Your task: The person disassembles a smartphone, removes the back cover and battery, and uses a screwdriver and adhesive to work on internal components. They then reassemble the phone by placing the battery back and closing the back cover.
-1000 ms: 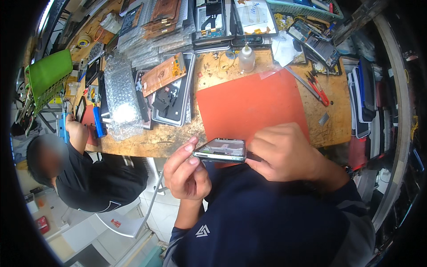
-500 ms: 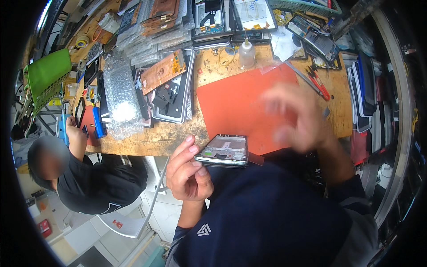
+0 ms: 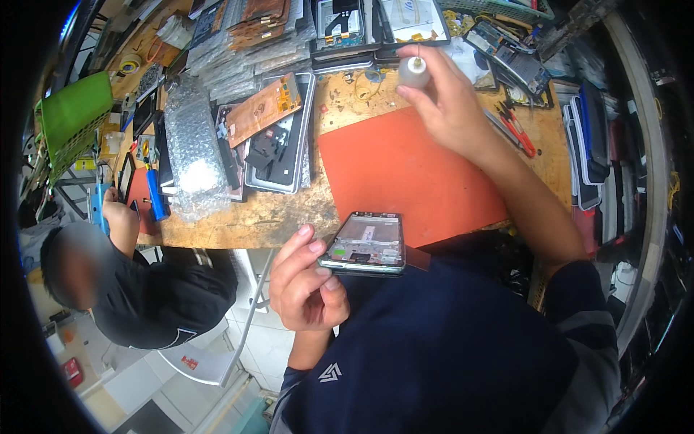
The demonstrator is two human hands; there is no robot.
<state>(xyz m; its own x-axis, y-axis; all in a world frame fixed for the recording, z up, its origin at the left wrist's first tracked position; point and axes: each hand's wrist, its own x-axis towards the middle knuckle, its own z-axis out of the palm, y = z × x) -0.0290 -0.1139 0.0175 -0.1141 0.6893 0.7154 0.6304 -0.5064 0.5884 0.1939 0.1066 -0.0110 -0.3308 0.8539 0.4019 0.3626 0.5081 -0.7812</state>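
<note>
My left hand [image 3: 307, 289] holds an opened phone frame [image 3: 365, 235] by its left edge, tilted with its inner side showing. A thin brown flap [image 3: 418, 259] sticks out past the frame's right side. Over the far edge of the orange mat [image 3: 405, 159], my right hand [image 3: 455, 101] has its thumb and fingers around a small translucent squeeze bottle [image 3: 413, 74] with a thin needle tip. Part of the mat lies under my right forearm.
Bubble-wrapped parts [image 3: 199, 152] and a tray of phone parts [image 3: 296, 152] stand left of the mat. Red-handled pliers [image 3: 519, 134] lie to the right. Opened devices [image 3: 510, 58] sit behind. A co-worker [image 3: 159, 289] is at the left.
My right hand has moved up and away over the mat to the squeeze bottle and closed on it. My left hand still holds the phone frame in nearly the same place.
</note>
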